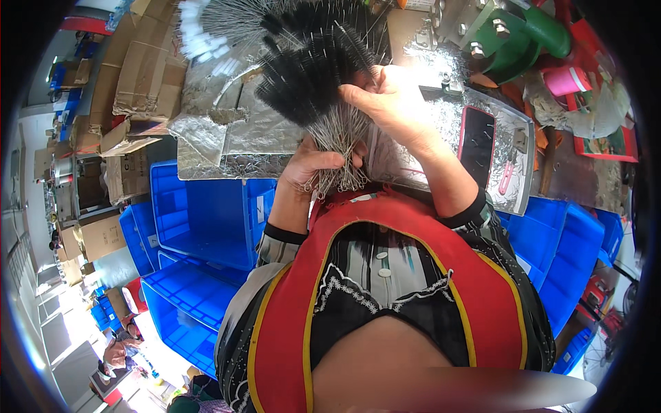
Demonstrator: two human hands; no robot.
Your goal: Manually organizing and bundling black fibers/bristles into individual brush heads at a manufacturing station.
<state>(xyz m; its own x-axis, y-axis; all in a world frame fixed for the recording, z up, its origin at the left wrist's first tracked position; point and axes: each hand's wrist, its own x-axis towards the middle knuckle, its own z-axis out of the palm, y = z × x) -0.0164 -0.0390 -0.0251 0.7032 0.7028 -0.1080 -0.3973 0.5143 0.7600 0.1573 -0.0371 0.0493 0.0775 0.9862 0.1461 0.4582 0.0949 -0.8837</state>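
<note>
A thick bundle of black-bristled wire brushes is gathered in front of my chest, its looped wire ends pointing toward me. My left hand is closed round the twisted wire stems near the loops. Higher up, my right hand grips the bundle's right side where bristles meet stems, thumb across the front. Its other fingers are partly hidden behind the brushes. Beyond the bundle, more wire brushes with white tips lie fanned out on the foil-covered bench.
On the right of the bench lie a phone and a pink cutter. A green machine part with bolts and a pink spool stand farther back. Blue bins flank me; cardboard boxes are stacked at the left.
</note>
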